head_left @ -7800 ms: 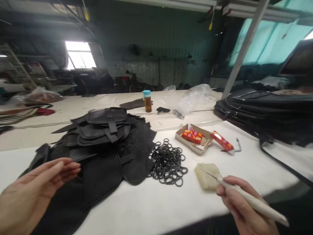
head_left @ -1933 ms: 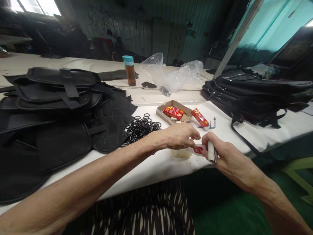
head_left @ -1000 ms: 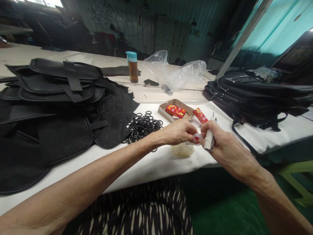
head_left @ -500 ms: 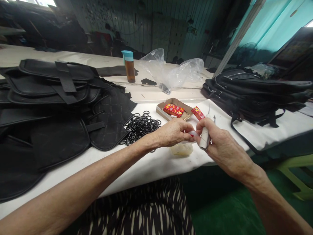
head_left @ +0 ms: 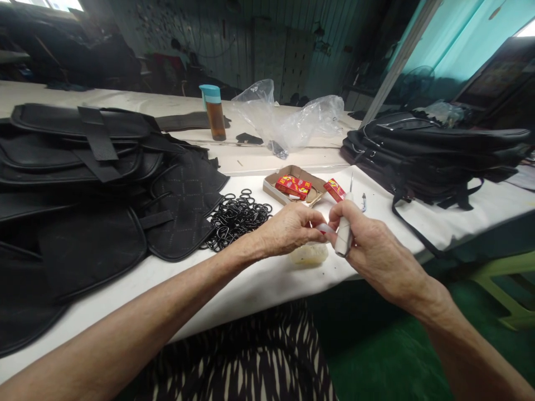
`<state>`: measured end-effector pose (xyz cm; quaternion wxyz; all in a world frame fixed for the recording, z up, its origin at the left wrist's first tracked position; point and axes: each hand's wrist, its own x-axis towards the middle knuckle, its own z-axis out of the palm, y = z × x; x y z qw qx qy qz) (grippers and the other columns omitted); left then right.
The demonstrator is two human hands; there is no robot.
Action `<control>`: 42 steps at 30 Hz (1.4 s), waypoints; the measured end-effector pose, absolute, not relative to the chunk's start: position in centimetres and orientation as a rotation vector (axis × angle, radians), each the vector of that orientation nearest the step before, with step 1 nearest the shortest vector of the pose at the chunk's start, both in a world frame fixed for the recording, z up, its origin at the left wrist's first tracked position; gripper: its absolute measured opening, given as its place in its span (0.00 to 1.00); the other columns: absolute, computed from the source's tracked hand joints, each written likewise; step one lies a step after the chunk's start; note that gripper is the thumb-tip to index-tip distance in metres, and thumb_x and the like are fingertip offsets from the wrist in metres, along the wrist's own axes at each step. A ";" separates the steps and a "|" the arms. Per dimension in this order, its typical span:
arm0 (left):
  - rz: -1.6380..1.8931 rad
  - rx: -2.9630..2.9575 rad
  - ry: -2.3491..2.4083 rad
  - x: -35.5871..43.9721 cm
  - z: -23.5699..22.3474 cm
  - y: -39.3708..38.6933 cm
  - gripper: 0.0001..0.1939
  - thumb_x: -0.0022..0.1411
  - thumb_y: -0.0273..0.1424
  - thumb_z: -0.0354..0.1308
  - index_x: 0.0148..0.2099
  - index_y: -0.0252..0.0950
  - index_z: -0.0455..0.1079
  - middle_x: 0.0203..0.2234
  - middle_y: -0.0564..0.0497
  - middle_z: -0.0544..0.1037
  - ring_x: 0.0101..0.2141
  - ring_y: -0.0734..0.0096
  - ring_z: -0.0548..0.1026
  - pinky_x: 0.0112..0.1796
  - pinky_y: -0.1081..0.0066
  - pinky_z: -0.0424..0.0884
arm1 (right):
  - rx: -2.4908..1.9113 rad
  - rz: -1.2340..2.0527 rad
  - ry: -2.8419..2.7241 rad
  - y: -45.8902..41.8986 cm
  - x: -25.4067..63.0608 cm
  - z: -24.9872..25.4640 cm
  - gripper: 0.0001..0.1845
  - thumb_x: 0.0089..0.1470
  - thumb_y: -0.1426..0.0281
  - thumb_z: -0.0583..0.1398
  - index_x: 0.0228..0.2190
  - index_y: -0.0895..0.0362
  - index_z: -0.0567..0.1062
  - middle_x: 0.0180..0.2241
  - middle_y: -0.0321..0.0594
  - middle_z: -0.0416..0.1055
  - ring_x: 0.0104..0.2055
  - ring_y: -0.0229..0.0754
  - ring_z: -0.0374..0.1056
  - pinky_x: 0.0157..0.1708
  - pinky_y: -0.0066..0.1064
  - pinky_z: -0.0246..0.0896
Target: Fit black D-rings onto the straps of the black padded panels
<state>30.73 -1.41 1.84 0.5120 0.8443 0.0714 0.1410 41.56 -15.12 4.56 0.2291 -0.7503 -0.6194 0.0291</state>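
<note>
My left hand (head_left: 290, 227) pinches a small translucent whitish piece with a bit of red on it (head_left: 323, 228); its kind is hard to make out. Close by on the right, my right hand (head_left: 374, 250) is closed around an awl (head_left: 343, 238) with a pale wrapped handle, its thin metal spike pointing away from me. The fingertips of both hands meet near the small piece. Below them on the white table lies a yellowish, wax-like lump (head_left: 309, 254). A pile of black metal rings (head_left: 238, 218) sits beyond my left forearm.
A cardboard tray (head_left: 273, 192) holds a red-yellow box (head_left: 293, 186); another red box (head_left: 335, 190) lies beside it. Black bag pieces (head_left: 92, 223) are stacked left, black bags (head_left: 434, 150) right. A bottle (head_left: 215, 114) and clear plastic bag (head_left: 288, 122) stand farther back.
The whole view has shifted slightly, so things appear a little farther left. Both hands keep almost the same pose and grip.
</note>
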 end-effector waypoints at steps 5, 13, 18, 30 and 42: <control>0.365 2.088 0.119 30.5 1.8 -1.5 0.08 0.55 0.31 0.56 0.28 0.31 0.72 0.22 0.54 0.71 0.26 0.73 0.66 0.29 0.74 0.63 | -2.060 0.033 -1.729 -15.2 41.6 4.3 0.08 0.53 0.74 0.56 0.34 0.51 0.60 0.20 0.27 0.62 0.21 0.34 0.59 0.22 0.22 0.51; 0.419 2.140 0.121 30.4 1.9 -1.8 0.09 0.57 0.32 0.54 0.30 0.32 0.72 0.23 0.54 0.72 0.28 0.72 0.67 0.31 0.74 0.63 | -1.994 0.031 -1.743 -15.2 41.6 4.4 0.11 0.51 0.78 0.56 0.33 0.52 0.60 0.19 0.27 0.60 0.20 0.33 0.57 0.22 0.22 0.51; 0.469 2.134 0.131 30.2 1.9 -2.2 0.09 0.57 0.31 0.54 0.28 0.32 0.70 0.22 0.54 0.70 0.27 0.73 0.67 0.30 0.74 0.63 | -1.998 0.018 -1.762 -15.3 41.5 4.5 0.09 0.52 0.77 0.55 0.33 0.52 0.60 0.19 0.27 0.60 0.18 0.33 0.55 0.21 0.22 0.50; 0.504 2.163 0.128 30.2 1.2 -2.3 0.09 0.58 0.28 0.51 0.27 0.31 0.67 0.19 0.57 0.62 0.24 0.77 0.61 0.28 0.76 0.59 | -1.986 0.010 -1.765 -15.3 41.3 4.7 0.10 0.51 0.78 0.54 0.33 0.53 0.60 0.19 0.26 0.59 0.17 0.31 0.54 0.20 0.21 0.48; 0.502 2.145 0.171 30.3 1.2 -2.5 0.08 0.57 0.28 0.51 0.27 0.32 0.66 0.19 0.57 0.61 0.24 0.77 0.60 0.27 0.76 0.58 | -1.981 -0.001 -1.781 -15.3 41.5 4.5 0.09 0.50 0.78 0.52 0.33 0.53 0.60 0.20 0.28 0.62 0.18 0.33 0.56 0.21 0.23 0.49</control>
